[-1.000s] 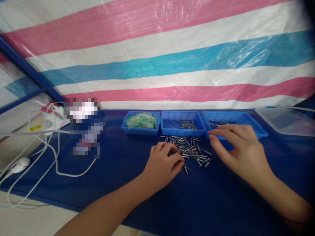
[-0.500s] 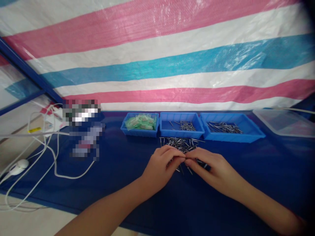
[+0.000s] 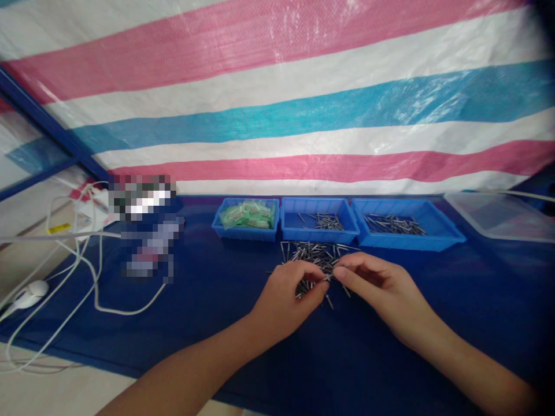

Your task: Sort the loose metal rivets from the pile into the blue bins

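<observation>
The left forearm (image 3: pixel 208 355) and right forearm (image 3: pixel 468 358) slant inward; left hand (image 3: pixel 288 292) and right hand (image 3: pixel 385 286) curl, fingertips (image 3: pixel 322 287) close together.

Left-hand grip (image 3: pixel 284 297) and right-hand grip (image 3: pixel 388 289) close together over loose metal pins (image 3: pixel 313 252) on a blue worktop (image 3: pixel 203 294), three blue trays (image 3: pixel 319 235) behind.

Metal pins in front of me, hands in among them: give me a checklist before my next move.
1. Both hands at the pin pile: ok; left hand and right hand are close together over its near side.
2. Exactly one pin between the fingers: cannot tell; too small.
3. Whole pile in view: not ok; the hands cover part.
4. Middle blue bin upright and uncovered: ok; pins inside.
5. Right blue bin upright and uncovered: ok; pins inside.
6. Green packets inside the left blue bin: ok.
</observation>
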`<state>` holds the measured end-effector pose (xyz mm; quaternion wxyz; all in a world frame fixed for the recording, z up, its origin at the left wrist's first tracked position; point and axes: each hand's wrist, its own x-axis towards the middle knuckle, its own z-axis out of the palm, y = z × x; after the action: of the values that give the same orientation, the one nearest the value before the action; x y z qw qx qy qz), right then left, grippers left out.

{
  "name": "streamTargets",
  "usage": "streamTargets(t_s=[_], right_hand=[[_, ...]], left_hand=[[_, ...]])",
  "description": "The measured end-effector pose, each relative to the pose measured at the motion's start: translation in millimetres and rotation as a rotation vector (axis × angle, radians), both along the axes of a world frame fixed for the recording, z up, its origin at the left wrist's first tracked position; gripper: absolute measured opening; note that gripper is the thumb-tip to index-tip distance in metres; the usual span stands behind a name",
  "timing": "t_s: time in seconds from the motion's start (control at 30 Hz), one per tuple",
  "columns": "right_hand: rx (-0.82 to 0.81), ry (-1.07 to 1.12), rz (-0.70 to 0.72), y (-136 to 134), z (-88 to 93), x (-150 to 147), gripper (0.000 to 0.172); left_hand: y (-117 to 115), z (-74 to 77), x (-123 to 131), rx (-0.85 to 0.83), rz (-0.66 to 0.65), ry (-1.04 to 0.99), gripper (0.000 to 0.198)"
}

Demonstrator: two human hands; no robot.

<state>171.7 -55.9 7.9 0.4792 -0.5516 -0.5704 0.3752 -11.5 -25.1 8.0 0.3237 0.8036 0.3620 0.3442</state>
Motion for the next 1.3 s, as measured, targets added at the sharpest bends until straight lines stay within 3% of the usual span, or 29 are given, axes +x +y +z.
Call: streamTargets(t_s=[0.1,0.23,0.57,0.63,0.73,0.83,0.93,1.1,1.3], right_hand=[[0.034,-0.069,0.016,-3,-1.2,-1,0.021],[0.103,-0.138,0.057,-6,-2.0,-3,0.018],[0.290,-0.391,0.107,-2,7.0,6,0.013],[0.348,-0.470,0.002,3,8.1,17,0.012],[0.426,-0.617,-0.280,16,8.0,48,0.014],[0.382,-0.801,-0.540,30,5.6,85,0.020],[0.337,-0.880,-0.635,38,3.2,108,0.023],[0.325,-0.920,-0.587,29,8.8,94,0.027],[0.565,-0.851,-0.337,18,9.3,52,0.014]], left_hand=[[-1,1.6,0,0.011,-0.024,0.047,0.019],[1,0.7,1,0.040,-0.069,0.084,0.013],[1,4.3,-4,0.035,0.005,0.018,0.014],[1,3.4,-5,0.062,0.001,0.081,0.022],[0,0.2,-6,0.140,-0.013,0.220,0.029],[-1,-3.7,-6,0.221,-0.038,0.374,0.027],[-2,-6.3,-7,0.269,-0.067,0.477,0.026],[1,-7.3,-8,0.303,-0.078,0.549,0.022],[2,-6.1,-7,0.310,-0.073,0.572,0.019]])
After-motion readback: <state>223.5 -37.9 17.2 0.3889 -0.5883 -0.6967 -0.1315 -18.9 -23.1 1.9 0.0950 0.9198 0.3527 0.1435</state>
